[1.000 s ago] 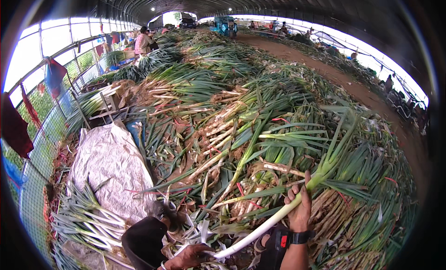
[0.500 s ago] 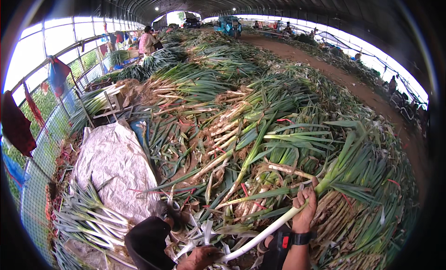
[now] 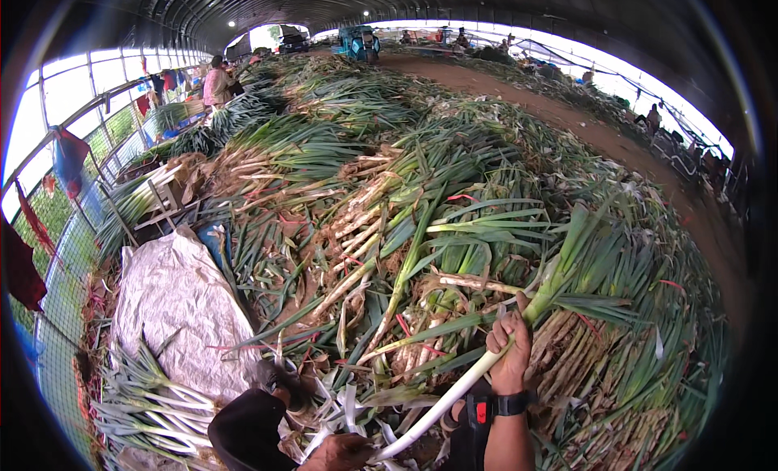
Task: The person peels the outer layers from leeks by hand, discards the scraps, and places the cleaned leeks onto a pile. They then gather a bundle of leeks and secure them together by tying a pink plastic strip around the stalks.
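A long green onion [image 3: 442, 408] with a peeled white shank slants up to the right across my lap. Its green top fans out over the pile beyond. My right hand [image 3: 510, 351] is wrapped around it where white turns to green; a dark band circles that wrist. At the lower edge, my left hand [image 3: 340, 451] is closed at the shank's bottom end, its fingertips partly hidden. Strips of pale peeled skin [image 3: 350, 406] lie between my legs. To the left, several cleaned green onions [image 3: 162, 406] lie with white shanks toward me.
A pale woven sheet [image 3: 182, 297] is spread at the left. Heaped unpeeled green onions [image 3: 478, 179] stretch ahead and right. Mesh fencing [image 3: 61, 341] runs along the left. Farther off are another person [image 3: 217, 84], a dirt path [image 3: 559, 119] and a blue vehicle [image 3: 357, 43].
The view has swung slightly to the right, so the surroundings shift left in the picture. Both hands keep their hold on the green onion in nearly the same pose.
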The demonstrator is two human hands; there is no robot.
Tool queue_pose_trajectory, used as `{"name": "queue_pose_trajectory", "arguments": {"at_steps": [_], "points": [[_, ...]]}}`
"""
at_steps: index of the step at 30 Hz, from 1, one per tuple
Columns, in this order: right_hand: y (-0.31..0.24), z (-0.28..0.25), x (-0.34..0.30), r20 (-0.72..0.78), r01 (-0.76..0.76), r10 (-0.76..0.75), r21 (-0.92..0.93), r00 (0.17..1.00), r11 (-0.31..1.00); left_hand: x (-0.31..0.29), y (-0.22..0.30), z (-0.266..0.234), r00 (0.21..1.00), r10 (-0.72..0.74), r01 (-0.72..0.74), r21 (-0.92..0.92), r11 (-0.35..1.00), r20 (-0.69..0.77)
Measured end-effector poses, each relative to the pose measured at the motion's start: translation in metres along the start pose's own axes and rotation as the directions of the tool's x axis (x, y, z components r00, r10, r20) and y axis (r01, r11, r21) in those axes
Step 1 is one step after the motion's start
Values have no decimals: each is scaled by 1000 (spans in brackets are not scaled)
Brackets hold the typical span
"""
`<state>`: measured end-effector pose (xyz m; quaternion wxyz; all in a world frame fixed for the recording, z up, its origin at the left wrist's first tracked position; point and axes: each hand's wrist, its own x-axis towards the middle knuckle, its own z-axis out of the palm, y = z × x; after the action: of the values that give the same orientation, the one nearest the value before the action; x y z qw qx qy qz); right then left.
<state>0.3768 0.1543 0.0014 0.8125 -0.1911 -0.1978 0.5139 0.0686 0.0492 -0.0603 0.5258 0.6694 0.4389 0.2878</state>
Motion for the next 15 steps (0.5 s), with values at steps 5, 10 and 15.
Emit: {"name": "queue_pose_trajectory", "arguments": {"at_steps": [5,10,15], "points": [[-12,-15,4,-19,39,-37,120,999,992,-15,-21,-23,981,-21,-113,-655,747,-193],[-28,-38,17,-226,226,-196,113,954,967,-13,5,-101,942,-127,200,215,956,-310],[-21,-45,19,-87,200,-193,81,977,976,24,55,-92,907,261,47,696,717,-330]]}}
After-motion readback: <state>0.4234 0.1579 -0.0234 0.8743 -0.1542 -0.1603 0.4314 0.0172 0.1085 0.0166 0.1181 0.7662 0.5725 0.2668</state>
